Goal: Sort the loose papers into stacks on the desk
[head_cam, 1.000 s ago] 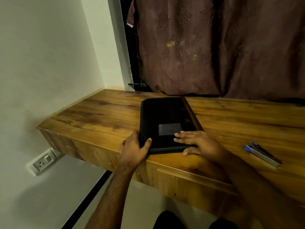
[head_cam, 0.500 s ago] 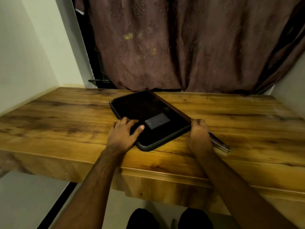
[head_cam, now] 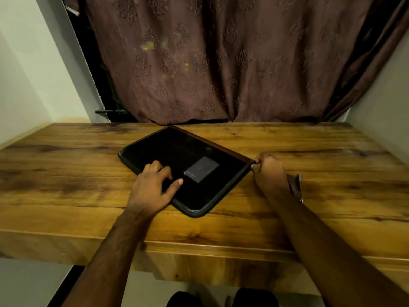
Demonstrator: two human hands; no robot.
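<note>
Left hand (head_cam: pixel 152 187) lies flat, fingers spread, pressing the near-left part of the case (head_cam: pixel 177 160). Right hand (head_cam: pixel 269 173) pinches the case's right corner, probably at a zipper pull; no papers show yet. Black, soft-edged, with a grey patch on top, the case sits mid-desk (head_cam: pixel 66 173), its long axis running diagonally from near-right to far-left, far corner near the curtain (head_cam: pixel 210 63).

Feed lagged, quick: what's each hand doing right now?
Left hand: open, fingers resting on the black zip case.
Right hand: pinching the case's right corner.
</note>
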